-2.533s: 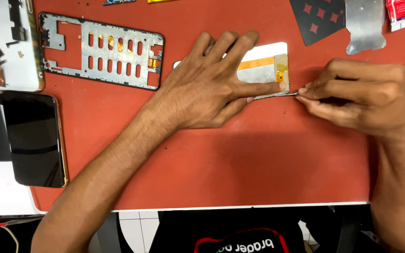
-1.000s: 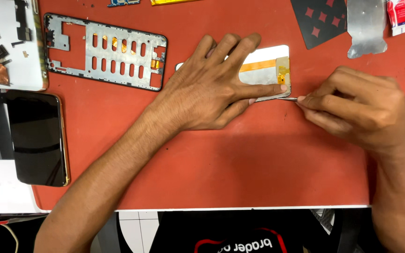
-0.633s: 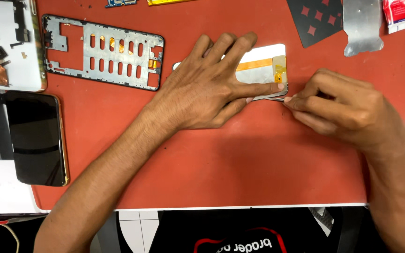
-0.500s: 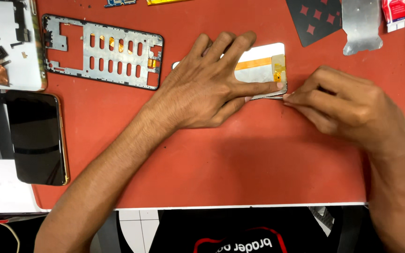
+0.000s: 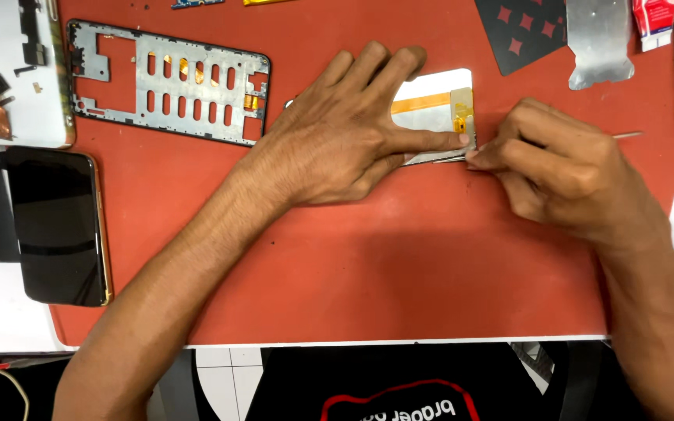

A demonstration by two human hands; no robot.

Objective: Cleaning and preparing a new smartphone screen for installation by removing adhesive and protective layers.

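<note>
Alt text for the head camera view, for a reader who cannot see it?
A left hand presses a white flat part onto a red mat while the right hand works a thin metal tool at its edge. A metal phone frame and dark phone lie left.

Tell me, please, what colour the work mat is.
The work mat is red-orange, seen in the head view.

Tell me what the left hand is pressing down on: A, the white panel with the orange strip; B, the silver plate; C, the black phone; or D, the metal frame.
A: the left hand lies flat on the white panel, while the right hand works a thin tool at its edge.
</note>
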